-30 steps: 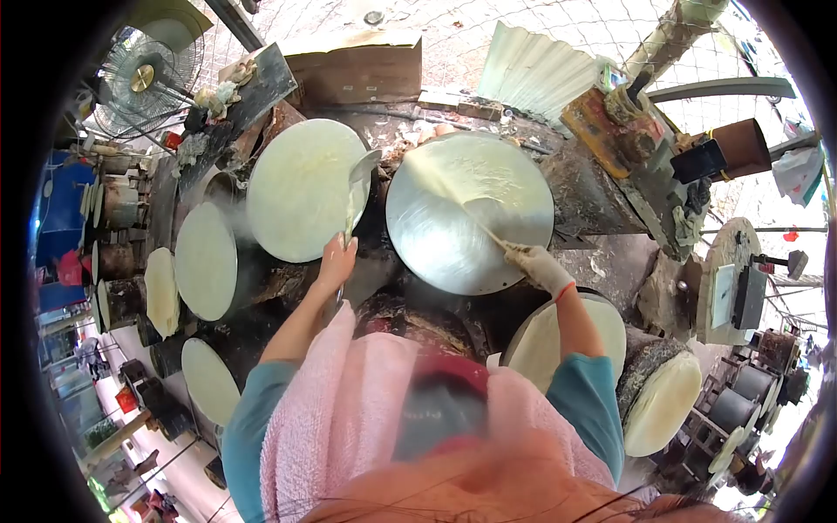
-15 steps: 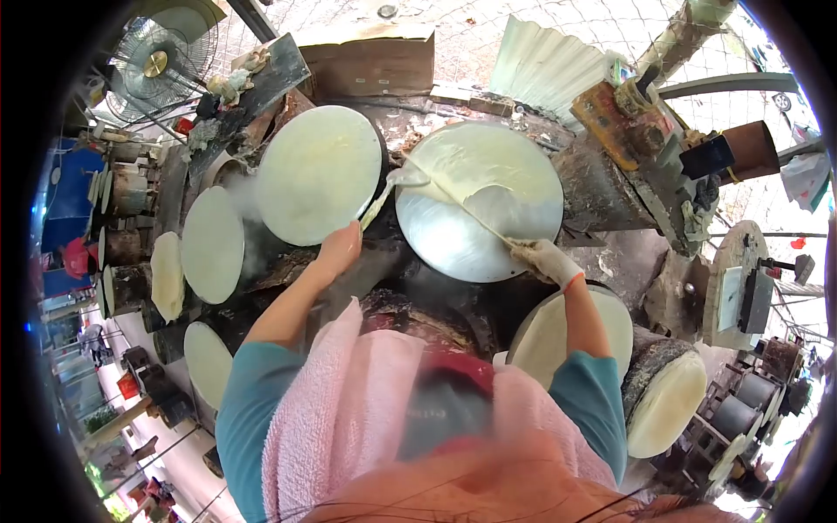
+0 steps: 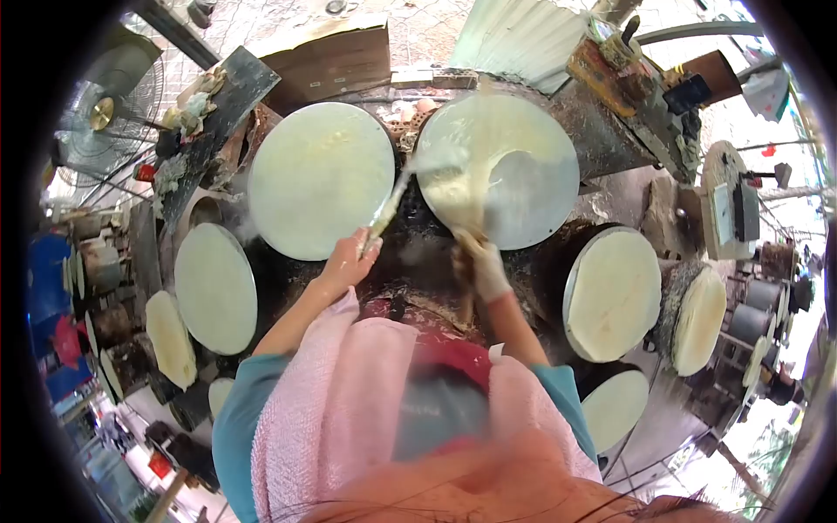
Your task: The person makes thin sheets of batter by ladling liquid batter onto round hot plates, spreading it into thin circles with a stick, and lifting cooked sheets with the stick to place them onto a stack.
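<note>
My bare left hand (image 3: 351,260) is closed around the handle of a ladle (image 3: 394,202). Batter coats the ladle, and its blurred bowl is over the left part of the right round griddle (image 3: 527,202). Pale batter (image 3: 514,122) covers much of that griddle, with shiny metal bare in the middle and lower right. My right hand (image 3: 482,266), in a whitish glove, grips a long thin wooden stick (image 3: 479,166), smeared by motion. The stick reaches up across the same griddle. On the left griddle (image 3: 323,181) lies a full pale round sheet.
More round tops with pale sheets stand at left (image 3: 216,288) and right (image 3: 613,295). Eggs (image 3: 425,105) sit behind, between the two main griddles. A cardboard box (image 3: 327,65) and a corrugated panel (image 3: 523,39) are at the back, a fan (image 3: 103,113) at far left.
The stick has swung from a diagonal to nearly upright as my right hand moved left. Batter now covers the griddle's far right side. My left hand still grips the ladle. The view has shifted.
</note>
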Action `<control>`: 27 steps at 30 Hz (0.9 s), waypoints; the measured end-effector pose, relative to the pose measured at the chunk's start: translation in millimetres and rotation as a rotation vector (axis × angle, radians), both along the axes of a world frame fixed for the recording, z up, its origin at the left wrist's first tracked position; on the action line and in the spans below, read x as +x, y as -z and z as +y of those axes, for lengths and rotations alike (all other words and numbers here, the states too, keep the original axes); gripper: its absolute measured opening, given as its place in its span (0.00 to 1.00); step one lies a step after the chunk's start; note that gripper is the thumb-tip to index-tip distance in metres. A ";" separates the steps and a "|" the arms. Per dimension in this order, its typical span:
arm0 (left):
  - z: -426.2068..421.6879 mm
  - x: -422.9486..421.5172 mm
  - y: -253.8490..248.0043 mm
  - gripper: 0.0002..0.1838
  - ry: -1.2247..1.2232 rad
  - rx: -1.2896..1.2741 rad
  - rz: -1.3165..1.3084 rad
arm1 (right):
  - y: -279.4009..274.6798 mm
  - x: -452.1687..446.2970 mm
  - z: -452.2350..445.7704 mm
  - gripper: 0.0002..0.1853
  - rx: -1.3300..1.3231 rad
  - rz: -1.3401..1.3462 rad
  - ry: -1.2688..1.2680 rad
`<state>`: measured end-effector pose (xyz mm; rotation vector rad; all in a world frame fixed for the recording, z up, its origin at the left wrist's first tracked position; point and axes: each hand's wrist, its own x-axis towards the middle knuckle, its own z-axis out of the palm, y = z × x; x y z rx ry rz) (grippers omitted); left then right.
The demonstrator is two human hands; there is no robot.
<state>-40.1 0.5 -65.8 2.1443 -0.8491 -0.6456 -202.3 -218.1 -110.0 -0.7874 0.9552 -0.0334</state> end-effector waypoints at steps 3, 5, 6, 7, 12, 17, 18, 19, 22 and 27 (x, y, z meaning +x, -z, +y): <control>26.5 29.0 -1.3 0.13 -0.108 -0.095 0.013 | 62.7 77.8 56.8 0.15 -0.104 -0.055 0.017; 46.3 41.7 2.6 0.13 -0.147 -0.141 0.043 | 88.4 103.3 79.3 0.15 -0.103 0.097 0.114; 55.5 45.2 5.9 0.13 -0.151 -0.174 0.053 | 95.9 102.8 83.5 0.15 -0.193 0.176 0.189; 62.3 47.7 8.7 0.13 -0.156 -0.210 0.063 | 105.2 100.8 84.4 0.15 -0.286 0.255 0.263; 86.4 40.4 12.5 0.11 -0.209 -0.180 0.122 | 115.5 23.0 60.5 0.21 -0.525 0.415 0.353; 85.6 26.6 9.3 0.10 -0.216 -0.184 -0.031 | 55.1 27.3 68.8 0.22 -0.400 0.259 0.165; 82.7 22.6 7.6 0.09 -0.210 -0.173 -0.098 | 61.1 19.8 73.9 0.23 -0.693 0.367 -0.060; 78.6 18.6 4.6 0.09 -0.231 -0.160 -0.035 | 67.0 12.4 78.9 0.25 -0.998 0.509 -0.255; 71.2 4.5 19.1 0.07 -0.190 -0.102 -0.134 | 70.5 -29.2 42.0 0.20 -1.021 0.716 -0.211; 54.8 -20.6 47.9 0.05 -0.055 -0.102 -0.391 | 45.0 -64.3 -25.8 0.20 -0.555 0.450 0.044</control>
